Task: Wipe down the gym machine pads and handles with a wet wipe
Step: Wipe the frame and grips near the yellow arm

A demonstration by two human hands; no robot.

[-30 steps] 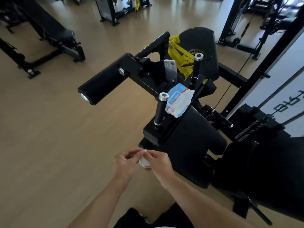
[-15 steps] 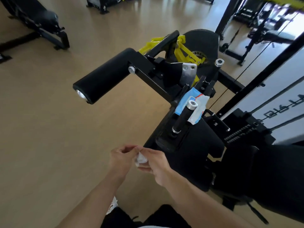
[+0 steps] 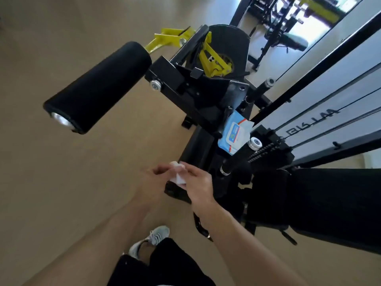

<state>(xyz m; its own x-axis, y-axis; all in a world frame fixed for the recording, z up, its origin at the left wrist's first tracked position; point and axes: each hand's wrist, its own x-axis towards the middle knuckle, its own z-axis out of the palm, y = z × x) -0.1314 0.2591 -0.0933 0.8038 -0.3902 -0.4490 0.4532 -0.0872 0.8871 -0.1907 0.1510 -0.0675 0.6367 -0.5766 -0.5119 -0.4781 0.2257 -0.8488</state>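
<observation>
Roller pad [image 3: 97, 87] waits at ten o'clock, unwiped. Below, my left hand [image 3: 153, 180] and right hand [image 3: 196, 185] both pinch the folded wet wipe [image 3: 177, 176] at six o'clock. Wipe packet [image 3: 234, 134] perches at three o'clock on the machine; a bump could knock it off.

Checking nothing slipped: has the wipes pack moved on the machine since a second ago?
No. The wipes pack still sits wedged between the two upright handles; only the camera view shifted.
</observation>
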